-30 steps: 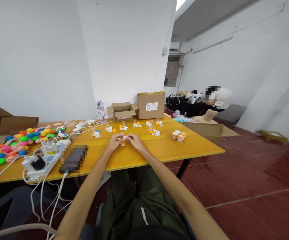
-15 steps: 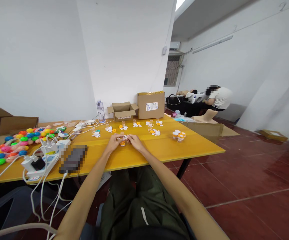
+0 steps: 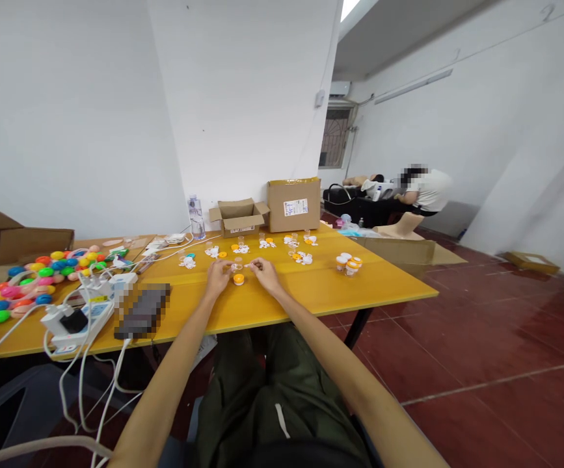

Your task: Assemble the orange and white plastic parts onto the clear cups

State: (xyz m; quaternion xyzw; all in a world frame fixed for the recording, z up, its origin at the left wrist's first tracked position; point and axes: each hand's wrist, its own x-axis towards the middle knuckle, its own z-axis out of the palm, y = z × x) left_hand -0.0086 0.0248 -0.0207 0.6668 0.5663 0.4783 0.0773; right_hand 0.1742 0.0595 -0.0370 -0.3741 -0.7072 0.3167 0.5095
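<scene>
My left hand point(image 3: 218, 278) rests above the table with its fingers pinched on a small white plastic part point(image 3: 233, 266). Opposite it, my right hand point(image 3: 265, 275) is closed, thumb and forefinger on another tiny white piece point(image 3: 246, 265). The two hands are a short gap apart. Between them, on the table, sits a round orange-and-white piece point(image 3: 239, 279). Something clear, like a small cup point(image 3: 237, 268), shows just behind it, partly hidden by the fingers. Beyond the hands lie piles of white parts point(image 3: 187, 262) with orange pieces point(image 3: 222, 254) and clear cups point(image 3: 261, 237).
Several orange-and-white lidded jars point(image 3: 349, 263) stand to the right on the yellow table point(image 3: 321, 292). Two cardboard boxes point(image 3: 294, 207) and a water bottle point(image 3: 196, 218) line the wall. Leftward are a phone point(image 3: 142, 311), power strips point(image 3: 86, 318) and colourful balls point(image 3: 42, 279). Another person point(image 3: 430, 188) sits far off.
My hands have drawn apart; the right moved slightly right, away from the left. The orange-and-white piece and the clear item between them now show more fully.
</scene>
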